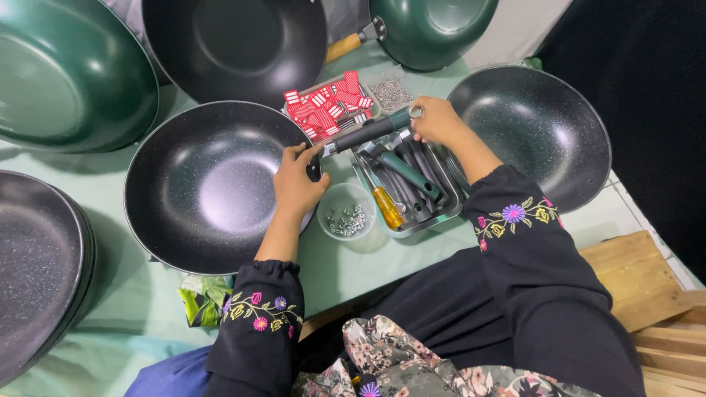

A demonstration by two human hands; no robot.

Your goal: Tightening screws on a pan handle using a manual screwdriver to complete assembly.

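Note:
A black speckled wok (209, 187) lies on the pale green cloth in front of me. My left hand (298, 180) grips its right rim where the handle bracket meets it. My right hand (434, 120) holds the far end of a dark green handle (371, 131) that lines up against that bracket. Under the handle sits a metal tray (452, 206) with more green handles and a yellow-handled screwdriver (386, 206). A small clear bowl of screws (346, 217) stands just right of my left hand.
Another black wok (540, 132) lies at the right, with green and black woks (70, 73) at the back and a stack (37, 265) at the left. Red tags (327, 106) and small metal parts (391, 93) fill trays. Wooden slats (647, 287) are at right.

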